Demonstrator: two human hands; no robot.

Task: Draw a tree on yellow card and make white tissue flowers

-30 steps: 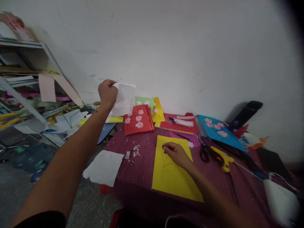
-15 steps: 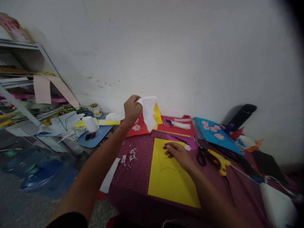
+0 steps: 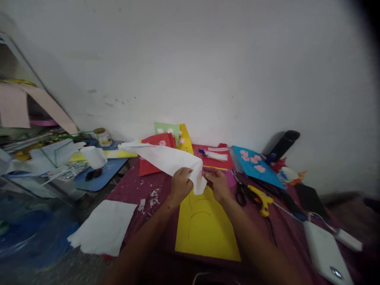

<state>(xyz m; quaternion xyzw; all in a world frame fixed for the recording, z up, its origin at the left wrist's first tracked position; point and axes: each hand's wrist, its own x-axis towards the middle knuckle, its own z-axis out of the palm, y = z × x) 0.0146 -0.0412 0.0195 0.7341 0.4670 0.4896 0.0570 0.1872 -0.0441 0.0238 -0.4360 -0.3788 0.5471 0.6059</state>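
A long sheet of limp white tissue paper [image 3: 166,158] stretches out to the left above the table. My left hand [image 3: 181,184] is closed on it near its right end. At that end's right edge, the fingertips of my right hand [image 3: 219,186] are pinched together on the paper. Below both hands lies a yellow sheet of card [image 3: 204,229] with curved pencil lines drawn on it. Torn white scraps [image 3: 154,198] are scattered left of the card. Another white sheet [image 3: 103,225] hangs over the table's left edge.
Black scissors [image 3: 241,194] and a yellow glue gun [image 3: 263,200] lie on the right. Behind are a blue card [image 3: 252,158] with pink flowers, red cards [image 3: 156,140] and a dark bottle [image 3: 282,146]. A white roll [image 3: 93,157] stands on a blue board [image 3: 103,174] at left.
My left hand has come down and nearer with the white tissue paper, which now spreads leftward. My right hand has risen from over the yellow card to the paper's edge. The view has turned right.
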